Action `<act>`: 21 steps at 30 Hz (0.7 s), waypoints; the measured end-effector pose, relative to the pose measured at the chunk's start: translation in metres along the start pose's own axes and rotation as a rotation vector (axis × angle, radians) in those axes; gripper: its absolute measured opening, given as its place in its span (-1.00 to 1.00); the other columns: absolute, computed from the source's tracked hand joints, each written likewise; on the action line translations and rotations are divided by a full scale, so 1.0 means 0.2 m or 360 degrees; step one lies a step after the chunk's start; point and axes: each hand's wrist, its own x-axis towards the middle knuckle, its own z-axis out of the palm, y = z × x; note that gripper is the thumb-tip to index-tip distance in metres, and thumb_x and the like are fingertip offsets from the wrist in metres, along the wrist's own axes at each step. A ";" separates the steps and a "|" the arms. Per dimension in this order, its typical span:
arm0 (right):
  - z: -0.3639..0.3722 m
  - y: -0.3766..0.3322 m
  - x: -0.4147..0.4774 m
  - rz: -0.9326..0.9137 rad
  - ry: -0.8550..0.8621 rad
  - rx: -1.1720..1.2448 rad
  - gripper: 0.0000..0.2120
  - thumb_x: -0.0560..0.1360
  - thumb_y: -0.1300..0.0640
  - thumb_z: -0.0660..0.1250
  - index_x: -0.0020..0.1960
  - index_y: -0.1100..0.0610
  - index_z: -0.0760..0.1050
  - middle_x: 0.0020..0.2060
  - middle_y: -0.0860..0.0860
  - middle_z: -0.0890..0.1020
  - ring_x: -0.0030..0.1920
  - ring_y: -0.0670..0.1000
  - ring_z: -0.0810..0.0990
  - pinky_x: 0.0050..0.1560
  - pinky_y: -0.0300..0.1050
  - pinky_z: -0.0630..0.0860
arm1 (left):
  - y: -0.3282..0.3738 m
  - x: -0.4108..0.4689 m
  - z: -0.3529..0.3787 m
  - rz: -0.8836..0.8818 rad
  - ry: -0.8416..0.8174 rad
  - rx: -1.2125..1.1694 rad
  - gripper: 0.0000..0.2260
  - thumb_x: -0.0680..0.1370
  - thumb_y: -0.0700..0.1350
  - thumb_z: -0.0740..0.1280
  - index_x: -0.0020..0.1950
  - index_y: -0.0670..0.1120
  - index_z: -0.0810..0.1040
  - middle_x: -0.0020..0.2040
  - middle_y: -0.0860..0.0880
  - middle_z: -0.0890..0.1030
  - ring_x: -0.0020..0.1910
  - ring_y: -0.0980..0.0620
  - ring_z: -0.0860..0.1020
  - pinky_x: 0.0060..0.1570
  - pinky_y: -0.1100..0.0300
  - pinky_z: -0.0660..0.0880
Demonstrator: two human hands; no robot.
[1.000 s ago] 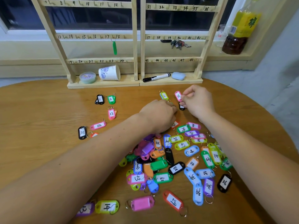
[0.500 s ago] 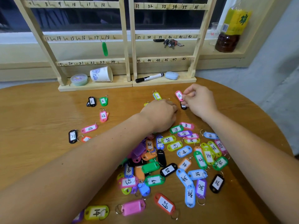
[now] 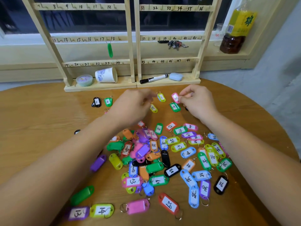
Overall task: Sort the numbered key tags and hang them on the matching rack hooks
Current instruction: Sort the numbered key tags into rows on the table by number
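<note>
Looking down on a round wooden tabletop with a big messy pile of key tags over the middle and toward the near edge, all colours, most with handwritten numbers. Up by the far edge, just short of the wooden rack: right hand, thumb and forefinger pressed together on the edge of a pink tag, tag tilted. Just beside it on the wood, a green 19 tag, a yellow 15 tag and a yellow 6 tag. Left hand right next to those, knuckles up, fingers curled under, but way too blurry to tell if pinching anything. Further toward the far left, a black 1 tag and a green 2 tag side by side. On the rack itself, just one hanging green tag, under the 17/18 stretch, plus a bunch of keys showing just below the 39–41 labels. On the rack's base: a tipped paper cup and a black marker. Down at the near edge, a yellow 14 tag touching a purple 13 tag.
</note>
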 end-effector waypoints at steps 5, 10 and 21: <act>0.10 -0.09 -0.05 -0.0007 -0.0097 -0.0016 -0.92 0.50 0.10 0.56 -0.07 0.00 0.67 -0.28 -0.09 0.68 -0.24 -0.12 0.63 -0.28 -0.18 0.39 | -0.18 -0.22 -0.12 -0.0108 0.0029 0.0010 -0.72 0.63 -0.20 0.32 0.28 0.03 0.67 0.03 0.15 0.73 0.05 0.07 0.65 0.06 0.19 0.49; 0.18 -0.15 -0.08 -0.0019 -0.0142 -0.0106 -0.92 0.54 0.09 0.55 -0.06 -0.02 0.65 -0.26 -0.12 0.66 -0.21 -0.16 0.60 -0.32 -0.22 0.34 | -0.30 -0.41 -0.16 -0.0134 0.0006 0.0009 -0.75 0.64 -0.17 0.35 0.26 0.06 0.67 -0.01 0.20 0.71 -0.05 0.19 0.61 -0.06 0.52 0.38; 0.24 -0.17 -0.11 -0.0045 -0.0193 -0.0367 -0.86 0.52 0.16 0.50 -0.21 0.02 0.68 -0.22 -0.12 0.69 -0.06 -0.06 0.67 -0.19 -0.16 0.49 | -0.36 -0.52 -0.12 -0.0088 0.0128 -0.0050 -0.81 0.61 -0.18 0.42 0.18 0.04 0.72 -0.04 0.13 0.73 -0.05 0.12 0.63 0.03 0.14 0.54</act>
